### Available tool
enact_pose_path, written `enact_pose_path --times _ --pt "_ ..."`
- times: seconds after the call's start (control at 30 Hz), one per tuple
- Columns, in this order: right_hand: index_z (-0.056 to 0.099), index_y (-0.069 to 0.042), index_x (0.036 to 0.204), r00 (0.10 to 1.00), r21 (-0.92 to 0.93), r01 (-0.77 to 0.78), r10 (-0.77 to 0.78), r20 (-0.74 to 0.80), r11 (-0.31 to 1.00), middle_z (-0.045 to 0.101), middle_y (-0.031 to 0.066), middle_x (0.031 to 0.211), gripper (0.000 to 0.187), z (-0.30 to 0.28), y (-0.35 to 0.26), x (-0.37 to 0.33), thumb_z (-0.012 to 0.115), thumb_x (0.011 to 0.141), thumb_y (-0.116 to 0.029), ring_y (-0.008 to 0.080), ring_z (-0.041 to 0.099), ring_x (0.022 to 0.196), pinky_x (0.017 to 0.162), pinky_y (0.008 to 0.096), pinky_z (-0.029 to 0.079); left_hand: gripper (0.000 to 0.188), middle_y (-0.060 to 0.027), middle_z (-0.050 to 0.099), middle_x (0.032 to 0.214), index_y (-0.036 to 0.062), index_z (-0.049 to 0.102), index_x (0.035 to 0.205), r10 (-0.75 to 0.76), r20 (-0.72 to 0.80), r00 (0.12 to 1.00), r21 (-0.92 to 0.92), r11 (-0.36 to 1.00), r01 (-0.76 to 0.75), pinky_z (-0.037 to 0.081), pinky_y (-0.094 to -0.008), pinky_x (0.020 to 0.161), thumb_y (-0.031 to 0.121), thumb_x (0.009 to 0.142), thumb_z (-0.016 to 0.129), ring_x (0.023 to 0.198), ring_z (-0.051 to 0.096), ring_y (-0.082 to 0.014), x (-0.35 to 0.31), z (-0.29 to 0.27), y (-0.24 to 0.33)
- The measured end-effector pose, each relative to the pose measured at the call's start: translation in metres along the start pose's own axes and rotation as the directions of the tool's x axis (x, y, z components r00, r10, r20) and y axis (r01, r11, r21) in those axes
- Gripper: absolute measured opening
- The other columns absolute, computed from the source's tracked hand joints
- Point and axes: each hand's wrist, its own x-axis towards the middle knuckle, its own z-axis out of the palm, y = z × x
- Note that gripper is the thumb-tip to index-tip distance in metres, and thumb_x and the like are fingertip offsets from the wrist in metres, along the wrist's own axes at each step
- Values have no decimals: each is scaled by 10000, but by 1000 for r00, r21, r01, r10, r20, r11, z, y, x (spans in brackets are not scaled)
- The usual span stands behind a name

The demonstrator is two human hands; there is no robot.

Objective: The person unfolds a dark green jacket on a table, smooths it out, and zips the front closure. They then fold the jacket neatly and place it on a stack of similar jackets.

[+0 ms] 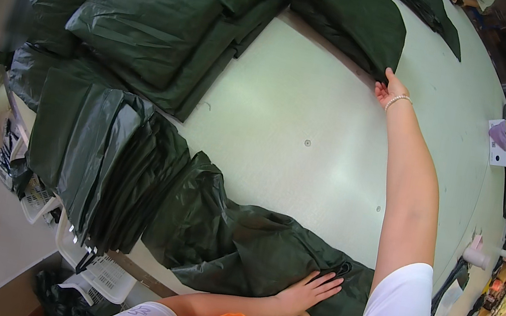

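Observation:
My left hand [305, 294] lies flat with fingers spread on a crumpled length of dark green, shiny thin fabric [245, 241] along the table's near edge. My right arm reaches far across the table. At its end, my right hand [392, 89] pinches the corner of a smooth folded dark green fabric piece [352, 20]; a beaded bracelet circles that wrist. Left of the crumpled fabric stands a row of folded dark green fabric pieces [108, 156], pressed close together and overhanging the table edge.
Stacked dark green fabric bundles [147, 28] cover the far left of the pale table [300, 119]. White plastic baskets [110, 278] sit below the near left edge. On the right are a white box with a purple item [500, 144] and a pale cylindrical object [476, 255]. Other people show at the edges.

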Motion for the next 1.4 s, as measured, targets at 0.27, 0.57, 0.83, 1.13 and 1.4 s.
enact_pose_path --times 0.27,0.57,0.83,1.13,1.4 --pt "602 -12 902 959 25 -51 42 279 998 619 68 775 142 -124 98 -121 634 860 -144 184 613 604 488 267 500 1170 -55 123 1547 93 166 1476 -15 -19 1000 55 998 16 248 -461 1084 617 583 710 1413 152 -255 1 2 -3" --pt "536 12 1193 908 120 -324 273 319 938 605 122 1160 666 -305 109 -191 546 863 -567 217 585 1044 937 350 442 1164 -75 165 1537 130 232 1463 -26 -99 995 154 987 41 187 -515 1097 654 539 708 1401 186 -286 7 4 7" --pt "489 -11 1278 866 179 -209 97 491 962 590 116 1216 531 -278 91 -164 528 920 -401 227 598 1061 941 356 472 1180 -90 214 1518 113 262 1449 3 -167 986 210 977 33 166 -544 1099 674 508 702 1391 196 -321 3 7 15" --pt "539 64 1188 873 546 -351 55 485 761 622 175 1133 397 -352 173 -331 563 898 -206 270 620 1021 903 362 502 1126 -145 365 1425 108 388 1381 -164 25 986 263 953 152 190 -535 1091 774 507 631 1305 323 -353 5 20 15" --pt "463 16 1282 905 -2 -238 223 362 971 544 95 1258 488 -482 223 -380 632 881 -205 202 539 1115 948 340 445 590 -100 384 1431 115 327 1413 -153 -127 980 -894 446 -46 269 -405 1105 453 937 415 1293 368 -264 -11 52 6"
